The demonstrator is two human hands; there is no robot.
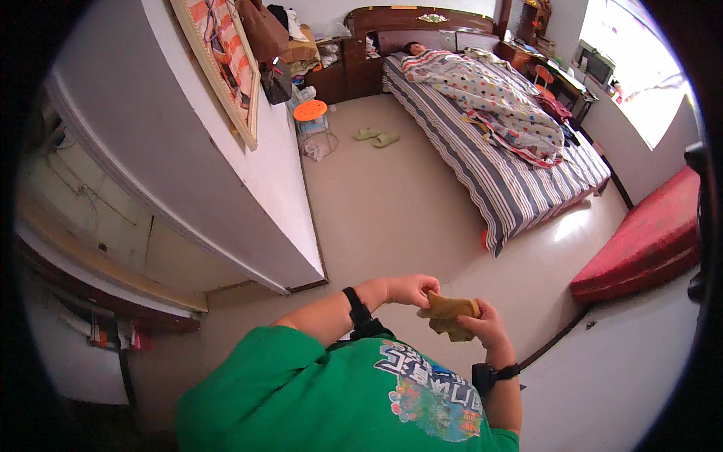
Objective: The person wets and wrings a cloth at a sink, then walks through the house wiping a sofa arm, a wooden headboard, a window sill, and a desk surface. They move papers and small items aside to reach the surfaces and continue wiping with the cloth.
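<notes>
A small mustard-brown cloth [449,311], perhaps a sock or glove, is stretched between my two hands in front of my green shirt. My left hand [415,291] pinches its left end, with the wrist in a black strap. On the other side, my right hand [487,325] grips the cloth's right edge between thumb and fingers; a black device is strapped at that wrist. The lower part of the cloth hangs in folds beneath the hands. Its exact kind cannot be told.
A bed with a striped sheet [452,141] stands ahead, where a person [417,49] lies under a patterned quilt [486,96]. Green slippers [386,139] and an orange-topped stool [310,111] are on the floor. A wall corner [288,254] is at left, a red padded item [638,237] at right.
</notes>
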